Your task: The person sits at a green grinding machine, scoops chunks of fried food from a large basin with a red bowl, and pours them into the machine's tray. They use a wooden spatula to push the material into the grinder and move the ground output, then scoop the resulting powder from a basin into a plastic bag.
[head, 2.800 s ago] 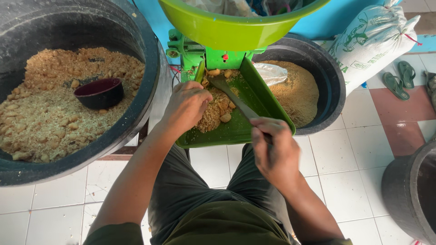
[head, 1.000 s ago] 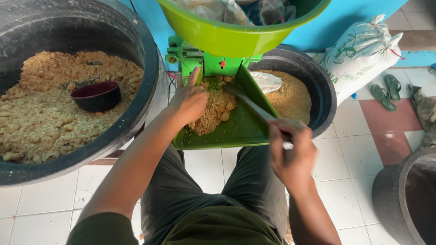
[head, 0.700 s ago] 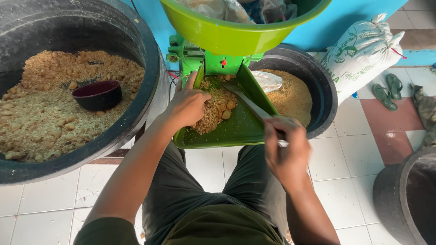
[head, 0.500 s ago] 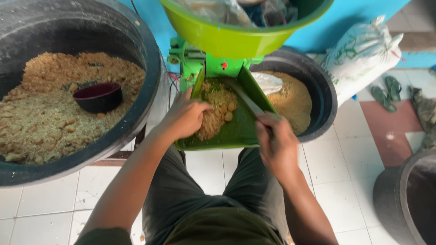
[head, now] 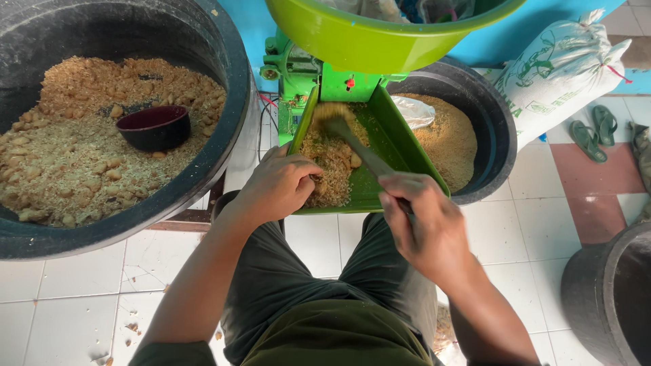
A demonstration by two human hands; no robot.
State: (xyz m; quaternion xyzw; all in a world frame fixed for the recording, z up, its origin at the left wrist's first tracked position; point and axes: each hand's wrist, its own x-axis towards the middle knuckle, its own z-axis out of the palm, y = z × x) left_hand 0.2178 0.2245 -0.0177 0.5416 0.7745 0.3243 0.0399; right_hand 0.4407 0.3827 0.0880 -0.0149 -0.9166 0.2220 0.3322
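Nearest the camera, the person's dark-trousered knees sit over a white tiled floor (head: 88, 285) strewn with crumbs. The right hand (head: 427, 227) is wrapped around a stick (head: 363, 154) whose far end lies in the feed. The left hand (head: 278, 186), fingers curled, rests on the brown mash (head: 332, 159) inside a green chute (head: 400, 146). Beyond stand a green grinder (head: 298, 71) beneath a lime basin (head: 366, 41), two black tubs (head: 224, 61) (head: 491, 129) holding meal, a white sack (head: 563, 68), sandals (head: 593, 129) and a blue wall (head: 247, 27).

A feed-milling workshop: green grinder (head: 319, 81), tubs of meal (head: 88, 149), sack (head: 563, 68)
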